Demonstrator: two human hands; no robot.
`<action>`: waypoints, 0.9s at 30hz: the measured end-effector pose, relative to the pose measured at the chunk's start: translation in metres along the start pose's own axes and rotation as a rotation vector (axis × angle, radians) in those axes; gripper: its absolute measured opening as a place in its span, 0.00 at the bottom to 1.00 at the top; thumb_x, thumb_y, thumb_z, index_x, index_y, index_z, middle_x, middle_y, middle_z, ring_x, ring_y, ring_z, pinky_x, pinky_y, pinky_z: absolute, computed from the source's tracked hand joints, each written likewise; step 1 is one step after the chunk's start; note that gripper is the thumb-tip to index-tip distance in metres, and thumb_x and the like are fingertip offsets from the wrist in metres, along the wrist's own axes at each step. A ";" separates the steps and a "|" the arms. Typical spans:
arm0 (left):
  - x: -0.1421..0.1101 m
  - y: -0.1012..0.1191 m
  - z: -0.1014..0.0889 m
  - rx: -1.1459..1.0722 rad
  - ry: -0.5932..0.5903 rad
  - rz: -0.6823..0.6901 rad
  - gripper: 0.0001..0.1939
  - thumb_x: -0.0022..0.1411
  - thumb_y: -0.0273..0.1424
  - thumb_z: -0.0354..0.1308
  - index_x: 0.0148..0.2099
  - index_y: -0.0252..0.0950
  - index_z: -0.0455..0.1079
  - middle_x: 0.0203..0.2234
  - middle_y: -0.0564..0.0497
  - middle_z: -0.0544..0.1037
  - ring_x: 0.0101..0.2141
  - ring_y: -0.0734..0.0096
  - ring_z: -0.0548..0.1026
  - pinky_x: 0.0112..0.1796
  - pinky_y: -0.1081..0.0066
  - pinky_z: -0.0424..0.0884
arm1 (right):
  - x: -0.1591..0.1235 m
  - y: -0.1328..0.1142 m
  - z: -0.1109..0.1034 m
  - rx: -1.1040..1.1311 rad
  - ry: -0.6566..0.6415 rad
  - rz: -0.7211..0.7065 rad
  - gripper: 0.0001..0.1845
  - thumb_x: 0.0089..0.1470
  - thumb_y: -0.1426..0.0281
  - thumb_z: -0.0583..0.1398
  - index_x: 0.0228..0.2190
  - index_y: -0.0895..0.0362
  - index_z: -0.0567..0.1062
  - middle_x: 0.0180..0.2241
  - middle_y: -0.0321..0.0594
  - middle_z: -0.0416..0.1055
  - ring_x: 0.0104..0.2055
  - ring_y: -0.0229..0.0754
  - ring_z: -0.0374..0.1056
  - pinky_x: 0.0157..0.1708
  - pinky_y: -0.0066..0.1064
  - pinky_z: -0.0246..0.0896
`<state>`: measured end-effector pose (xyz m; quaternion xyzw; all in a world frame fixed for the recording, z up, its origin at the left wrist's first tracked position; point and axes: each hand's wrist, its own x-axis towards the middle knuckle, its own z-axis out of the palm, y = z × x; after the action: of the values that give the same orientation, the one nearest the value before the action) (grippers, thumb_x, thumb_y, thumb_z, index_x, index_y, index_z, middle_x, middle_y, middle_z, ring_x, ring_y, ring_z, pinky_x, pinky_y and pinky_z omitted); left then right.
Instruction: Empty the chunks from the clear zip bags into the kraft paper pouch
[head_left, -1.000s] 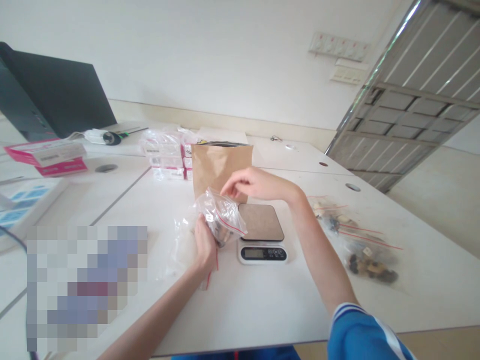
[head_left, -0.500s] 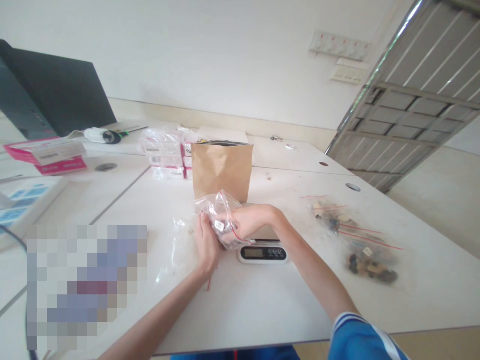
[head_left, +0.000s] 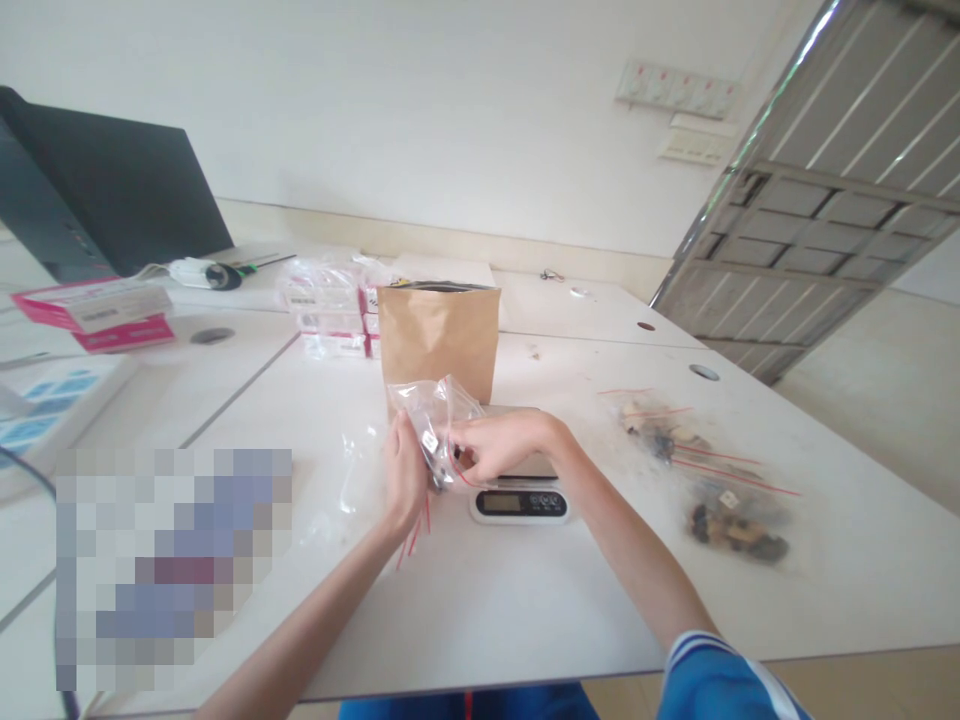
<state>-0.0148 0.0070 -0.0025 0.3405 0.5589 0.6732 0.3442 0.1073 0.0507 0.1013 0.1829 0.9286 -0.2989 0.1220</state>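
White label [head_left: 429, 441] on ziplock bag [head_left: 442, 412]

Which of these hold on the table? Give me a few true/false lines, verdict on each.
1. The left hand and right hand both touch a clear zip bag. True.
2. The kraft paper bag lies flat on its side. False: it stands upright behind the digital scale.
3. Small parts in clear bags lie to the right of the scale. True.
4. The pink box sits to the right of the scale. False: it is at the far left of the table.
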 end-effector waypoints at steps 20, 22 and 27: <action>-0.020 0.050 -0.014 -0.243 -0.569 -0.235 0.27 0.47 0.35 0.67 0.51 0.38 0.68 0.46 0.45 0.76 0.45 0.64 0.75 0.46 0.67 0.68 | -0.046 0.053 -0.029 0.501 0.112 -0.108 0.25 0.54 0.58 0.61 0.50 0.58 0.70 0.46 0.46 0.71 0.37 0.35 0.68 0.31 0.23 0.63; -0.021 0.051 -0.014 -0.188 -0.553 -0.145 0.28 0.47 0.36 0.68 0.50 0.38 0.67 0.49 0.45 0.74 0.42 0.63 0.76 0.45 0.66 0.70 | -0.044 0.051 -0.028 0.513 0.119 -0.113 0.24 0.55 0.58 0.60 0.49 0.59 0.71 0.42 0.44 0.71 0.38 0.35 0.67 0.31 0.23 0.62; -0.018 0.046 -0.015 -0.067 -0.353 0.020 0.26 0.45 0.40 0.68 0.46 0.37 0.66 0.46 0.48 0.73 0.34 0.67 0.78 0.37 0.68 0.73 | -0.032 0.039 -0.021 0.578 0.138 -0.067 0.19 0.59 0.59 0.56 0.46 0.59 0.70 0.32 0.37 0.68 0.35 0.34 0.64 0.31 0.23 0.59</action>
<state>-0.0218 -0.0226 0.0392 0.4475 0.4636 0.6246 0.4413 0.1495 0.0838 0.1084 0.1993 0.8166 -0.5417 -0.0083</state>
